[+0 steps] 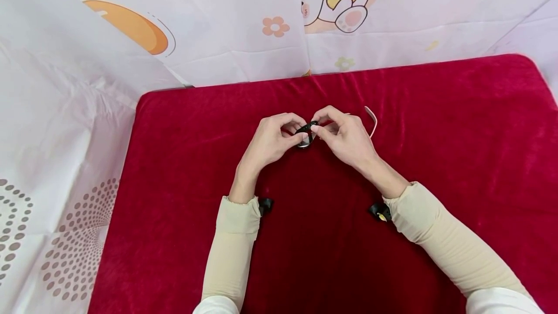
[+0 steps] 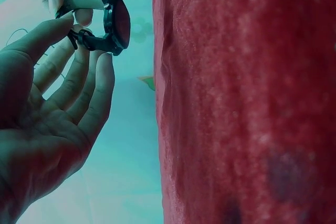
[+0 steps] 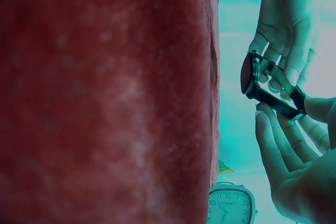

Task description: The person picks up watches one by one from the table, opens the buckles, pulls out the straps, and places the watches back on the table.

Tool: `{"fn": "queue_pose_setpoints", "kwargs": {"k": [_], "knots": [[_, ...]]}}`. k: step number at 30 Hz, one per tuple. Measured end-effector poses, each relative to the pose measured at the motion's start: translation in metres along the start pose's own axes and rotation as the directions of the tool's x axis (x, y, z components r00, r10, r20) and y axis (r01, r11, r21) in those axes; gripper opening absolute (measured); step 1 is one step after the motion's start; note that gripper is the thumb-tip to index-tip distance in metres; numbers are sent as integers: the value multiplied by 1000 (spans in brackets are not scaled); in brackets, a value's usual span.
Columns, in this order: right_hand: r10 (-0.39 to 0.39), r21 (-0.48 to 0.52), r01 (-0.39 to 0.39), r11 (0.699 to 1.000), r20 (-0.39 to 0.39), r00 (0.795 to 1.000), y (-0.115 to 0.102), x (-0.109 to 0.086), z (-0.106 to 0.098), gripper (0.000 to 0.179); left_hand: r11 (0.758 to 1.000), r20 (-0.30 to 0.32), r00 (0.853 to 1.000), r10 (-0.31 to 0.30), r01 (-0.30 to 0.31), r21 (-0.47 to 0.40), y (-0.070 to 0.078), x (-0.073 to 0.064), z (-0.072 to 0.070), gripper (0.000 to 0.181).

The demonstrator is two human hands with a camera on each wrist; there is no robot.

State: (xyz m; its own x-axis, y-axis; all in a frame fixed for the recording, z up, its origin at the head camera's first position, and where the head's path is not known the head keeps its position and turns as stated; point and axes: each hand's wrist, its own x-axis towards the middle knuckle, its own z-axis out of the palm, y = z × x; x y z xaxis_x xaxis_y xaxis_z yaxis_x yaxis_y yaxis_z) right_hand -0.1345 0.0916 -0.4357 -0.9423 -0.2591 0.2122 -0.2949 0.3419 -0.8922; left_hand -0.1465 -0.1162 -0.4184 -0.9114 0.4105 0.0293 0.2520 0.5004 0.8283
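Note:
Between both hands is a black wristwatch [image 1: 305,142], lifted off the cloth, its strap bent round into a loop. In the left wrist view the round case [image 2: 119,24] faces the red cloth, and a buckle and strap keeper [image 2: 85,37] show on the lower strap half. My left hand [image 1: 273,140] pinches the strap between thumb and fingers. On the other side, my right hand [image 1: 348,140] pinches the strap's end region with thumb and forefinger. In the right wrist view the strap ends meet at the right thumb [image 3: 317,109].
A second watch with a squarish, numbered dial [image 3: 229,205] appears low in the right wrist view. A pale pinkish strap [image 1: 372,119] curves up behind the right hand. Red velvet cloth [image 1: 187,168] covers the table, which meets a printed white curtain [image 1: 235,28] at the back.

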Motion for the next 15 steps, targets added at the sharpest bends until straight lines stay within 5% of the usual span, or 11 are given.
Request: {"fn": "queue_pose_setpoints", "kwargs": {"k": [15], "knots": [[-21, -5, 20, 1000, -23, 1000, 0, 0, -1, 11, 1000, -3, 1000, 8, -8, -18, 0, 0, 1, 12]]}}
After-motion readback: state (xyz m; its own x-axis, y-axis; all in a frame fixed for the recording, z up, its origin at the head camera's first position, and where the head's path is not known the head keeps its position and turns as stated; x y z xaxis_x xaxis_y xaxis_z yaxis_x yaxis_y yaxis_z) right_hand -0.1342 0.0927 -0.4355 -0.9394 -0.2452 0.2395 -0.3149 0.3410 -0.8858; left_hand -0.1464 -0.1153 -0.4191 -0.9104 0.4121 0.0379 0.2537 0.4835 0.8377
